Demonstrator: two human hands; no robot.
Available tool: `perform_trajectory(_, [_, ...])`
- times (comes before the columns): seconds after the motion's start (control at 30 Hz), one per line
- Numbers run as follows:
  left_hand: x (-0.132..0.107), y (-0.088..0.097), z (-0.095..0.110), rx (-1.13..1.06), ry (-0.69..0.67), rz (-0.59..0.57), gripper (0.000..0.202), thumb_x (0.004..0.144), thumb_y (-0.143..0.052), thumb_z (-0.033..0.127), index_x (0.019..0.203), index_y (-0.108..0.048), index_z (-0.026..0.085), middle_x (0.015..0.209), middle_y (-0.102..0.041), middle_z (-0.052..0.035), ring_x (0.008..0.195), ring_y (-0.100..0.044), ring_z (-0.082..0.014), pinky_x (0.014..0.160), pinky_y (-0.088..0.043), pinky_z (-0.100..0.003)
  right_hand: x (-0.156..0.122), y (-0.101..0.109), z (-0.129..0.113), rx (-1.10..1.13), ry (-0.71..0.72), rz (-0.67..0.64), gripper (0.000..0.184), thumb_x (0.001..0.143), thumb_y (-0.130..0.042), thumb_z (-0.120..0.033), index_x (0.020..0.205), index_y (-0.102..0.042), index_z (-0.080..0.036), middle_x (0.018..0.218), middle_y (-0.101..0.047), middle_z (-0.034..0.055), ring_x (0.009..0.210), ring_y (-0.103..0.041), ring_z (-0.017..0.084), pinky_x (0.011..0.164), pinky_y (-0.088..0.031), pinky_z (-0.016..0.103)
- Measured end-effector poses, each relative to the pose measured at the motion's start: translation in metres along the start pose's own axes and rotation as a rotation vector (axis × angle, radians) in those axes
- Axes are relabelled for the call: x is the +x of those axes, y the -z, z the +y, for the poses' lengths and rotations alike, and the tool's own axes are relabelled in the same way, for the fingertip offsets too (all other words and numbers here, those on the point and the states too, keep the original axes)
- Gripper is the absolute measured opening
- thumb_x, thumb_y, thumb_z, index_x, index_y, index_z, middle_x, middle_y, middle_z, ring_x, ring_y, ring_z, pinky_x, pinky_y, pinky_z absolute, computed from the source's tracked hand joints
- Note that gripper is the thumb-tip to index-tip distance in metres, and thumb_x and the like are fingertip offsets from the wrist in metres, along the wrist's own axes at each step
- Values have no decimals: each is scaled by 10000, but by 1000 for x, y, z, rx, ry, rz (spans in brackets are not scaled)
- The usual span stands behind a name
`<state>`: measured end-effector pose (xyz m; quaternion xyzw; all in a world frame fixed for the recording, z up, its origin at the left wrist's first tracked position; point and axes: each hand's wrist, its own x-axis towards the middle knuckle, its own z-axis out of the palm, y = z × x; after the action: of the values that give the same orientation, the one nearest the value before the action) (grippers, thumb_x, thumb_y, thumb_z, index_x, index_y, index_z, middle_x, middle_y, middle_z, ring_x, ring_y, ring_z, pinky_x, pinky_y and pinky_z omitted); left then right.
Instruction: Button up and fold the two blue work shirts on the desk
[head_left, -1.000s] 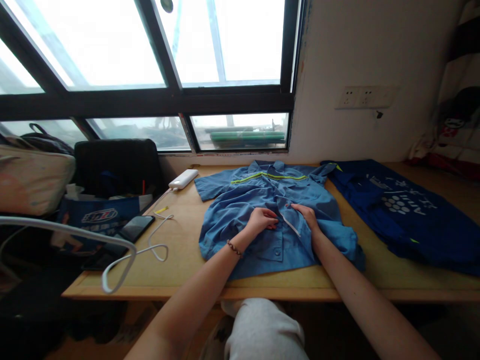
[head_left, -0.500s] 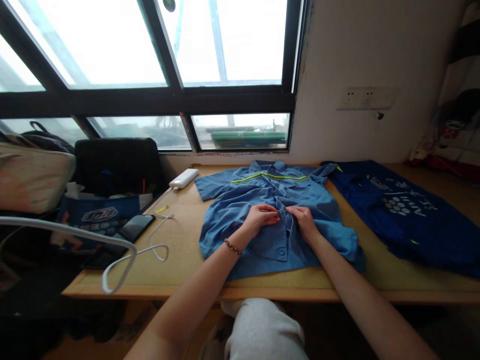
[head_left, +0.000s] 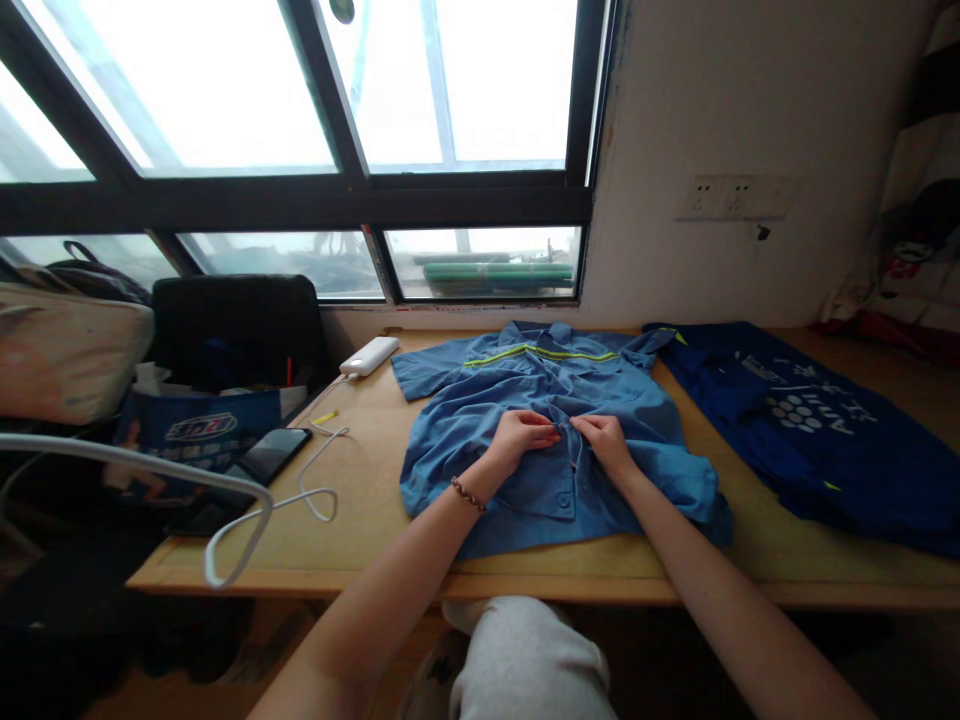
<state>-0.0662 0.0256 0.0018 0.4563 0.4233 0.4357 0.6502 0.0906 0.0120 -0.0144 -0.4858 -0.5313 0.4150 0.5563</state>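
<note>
A light blue work shirt [head_left: 480, 400] with a yellow-green stripe lies front-up on the wooden table [head_left: 360, 500], collar toward the window. My left hand [head_left: 521, 437] pinches the left edge of the button placket at mid-chest, fingers closed on the cloth. My right hand [head_left: 606, 440] pinches the right edge of the placket, close to the left hand, the fingertips almost meeting. A beaded bracelet sits on my left wrist.
A dark blue garment [head_left: 810, 420] with white print lies to the right of the shirt. A white power bank [head_left: 367, 356], its cable and a black phone [head_left: 274, 455] lie to the left. A white hanger [head_left: 150, 480] juts in at the left. Bags stand beyond.
Both hands have drawn together at the shirt's placket. The open gap with its pale inner strip between the front edges has closed.
</note>
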Motion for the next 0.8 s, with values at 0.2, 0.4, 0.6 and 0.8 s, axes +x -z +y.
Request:
perform_trajectory(0.2, [0,0,0,35,-1,31,213,505,-746,145,659,-620,70,590,-635,-72,584,-623,-164,589,-508,-258,0,-3,-1,33,-37,-97,299,657,-589,-405,645,-664,-116,502,-579,22,433,-491,119,434,-385,233])
perform_trajectory(0.4, [-1,-2,0,-8,-16,8,266,582,-706,326,675,-628,89,630,-628,-61,594,-603,-141,603,-504,-264,-3,-5,-2,-212,114,-57,221,663,-598,-353,732,-645,-148,518,-583,3,457,-517,127,471,-396,231])
perform_trajectory(0.6, [-2,-3,-4,73,-37,64,286,512,-747,308,662,-597,116,602,-579,-7,534,-542,-93,509,-450,-207,-10,-6,-3,-579,329,-53,103,707,-555,-280,731,-594,-188,499,-547,-29,464,-505,116,506,-374,219])
perform_trajectory(0.8, [2,-3,-10,-88,26,101,283,506,-747,210,677,-537,128,592,-534,20,525,-522,-82,525,-440,-220,-11,-9,-6,-624,331,-45,127,705,-556,-275,802,-549,-194,509,-527,-44,473,-503,117,515,-369,214])
